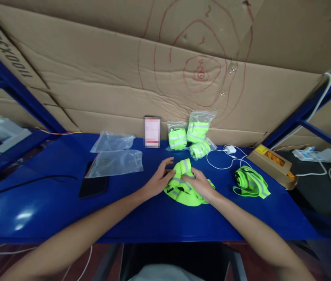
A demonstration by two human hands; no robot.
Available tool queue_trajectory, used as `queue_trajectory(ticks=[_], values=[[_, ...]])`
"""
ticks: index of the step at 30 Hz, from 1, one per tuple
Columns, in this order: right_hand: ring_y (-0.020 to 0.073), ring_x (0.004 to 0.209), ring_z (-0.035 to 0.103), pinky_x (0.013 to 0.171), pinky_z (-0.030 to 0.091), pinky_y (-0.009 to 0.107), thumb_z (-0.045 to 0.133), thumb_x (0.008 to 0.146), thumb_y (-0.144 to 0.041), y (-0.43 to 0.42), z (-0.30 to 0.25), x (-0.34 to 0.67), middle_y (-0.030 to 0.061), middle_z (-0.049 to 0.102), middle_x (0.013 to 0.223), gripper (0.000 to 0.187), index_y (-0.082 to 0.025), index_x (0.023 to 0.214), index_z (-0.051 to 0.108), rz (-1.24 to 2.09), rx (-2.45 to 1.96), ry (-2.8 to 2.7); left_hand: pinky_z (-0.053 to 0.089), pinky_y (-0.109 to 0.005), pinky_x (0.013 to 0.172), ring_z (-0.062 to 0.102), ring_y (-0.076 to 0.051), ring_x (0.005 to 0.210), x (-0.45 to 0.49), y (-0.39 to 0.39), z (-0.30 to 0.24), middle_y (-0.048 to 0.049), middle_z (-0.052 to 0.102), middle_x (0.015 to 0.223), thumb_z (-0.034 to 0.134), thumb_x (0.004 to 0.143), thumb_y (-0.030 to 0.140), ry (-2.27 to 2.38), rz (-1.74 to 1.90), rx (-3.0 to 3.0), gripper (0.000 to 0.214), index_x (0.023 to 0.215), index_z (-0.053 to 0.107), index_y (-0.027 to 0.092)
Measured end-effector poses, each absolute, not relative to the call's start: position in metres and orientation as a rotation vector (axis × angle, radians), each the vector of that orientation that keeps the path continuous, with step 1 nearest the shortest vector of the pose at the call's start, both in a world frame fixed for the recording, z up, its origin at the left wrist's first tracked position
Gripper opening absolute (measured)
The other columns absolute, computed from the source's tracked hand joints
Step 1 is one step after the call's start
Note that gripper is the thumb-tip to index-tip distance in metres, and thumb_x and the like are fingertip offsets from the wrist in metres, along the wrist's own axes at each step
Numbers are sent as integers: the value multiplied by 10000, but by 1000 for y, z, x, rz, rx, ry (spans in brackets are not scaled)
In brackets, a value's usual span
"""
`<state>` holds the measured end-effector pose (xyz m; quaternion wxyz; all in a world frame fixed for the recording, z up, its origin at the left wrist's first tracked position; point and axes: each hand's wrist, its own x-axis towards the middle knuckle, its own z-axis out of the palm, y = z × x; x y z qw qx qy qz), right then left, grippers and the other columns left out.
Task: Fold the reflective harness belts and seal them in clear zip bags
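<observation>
A neon yellow-green reflective strap (193,199) with grey stripes lies loosely bunched on the blue table, partly raised in folds. On its left side my left hand (159,180) holds it, the thumb against the folds and a finger stretched out beyond. My right hand (199,182) grips the strap from the right, thumb over the material. Its fingertips are partly hidden by the folds. To the right rests another reflective strap (251,182), loosely rolled with a loop trailing out.
Behind my hands are several bagged straps (177,138) and an upright phone-like card (152,132). On the left, clear plastic bags (115,163) partly cover a black phone (93,185). A white charger with cable (230,149) and a cardboard box (272,166) stand at right.
</observation>
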<state>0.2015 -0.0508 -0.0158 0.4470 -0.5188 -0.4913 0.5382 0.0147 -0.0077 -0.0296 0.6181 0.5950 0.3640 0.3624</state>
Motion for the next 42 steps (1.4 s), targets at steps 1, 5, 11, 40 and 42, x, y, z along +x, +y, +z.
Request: queue_trajectory(ticks=[1, 5, 11, 40, 42], values=[[217, 837, 681, 784, 520, 321, 685, 789, -351, -51, -17, 200, 15, 744, 954, 283, -196, 1025, 707, 1291, -1286, -1192, 462, -420, 1026, 551, -264, 1236, 17, -10, -32, -111, 440, 1479, 578, 924, 425, 846, 849, 1410, 561, 1436, 411, 268], [229, 909, 663, 837, 505, 339, 638, 862, -417, -52, -21, 198, 42, 728, 1011, 309, -184, 1061, 681, 1099, -1287, -1357, 289, -439, 1194, 361, -310, 1441, 20, -24, -33, -112, 391, 1561, 655, 887, 476, 773, 884, 1603, 726, 1506, 356, 242], [229, 1010, 636, 930, 486, 352, 578, 933, -427, -53, -17, 205, 38, 705, 1085, 304, -185, 1094, 666, 1041, -1163, -1715, 381, -409, 1137, 500, -293, 1334, 21, -29, -26, -104, 523, 1457, 665, 895, 414, 782, 1002, 1636, 656, 1468, 408, 226], [247, 1361, 483, 1126, 418, 410, 677, 910, -340, -54, 8, 232, 91, 510, 1466, 665, -328, 1516, 402, 749, -911, -2349, 505, -276, 429, 697, -247, 561, -1, -3, -12, -124, 720, 646, 603, 821, 467, 758, 227, 750, 392, 802, 716, 93], [238, 1333, 515, 1117, 425, 390, 707, 887, -352, -49, 9, 237, 88, 535, 1439, 680, -316, 1505, 425, 855, -848, -2333, 487, -254, 406, 692, -237, 538, 0, -3, -11, -127, 710, 624, 596, 818, 471, 745, 174, 748, 416, 783, 721, 75]])
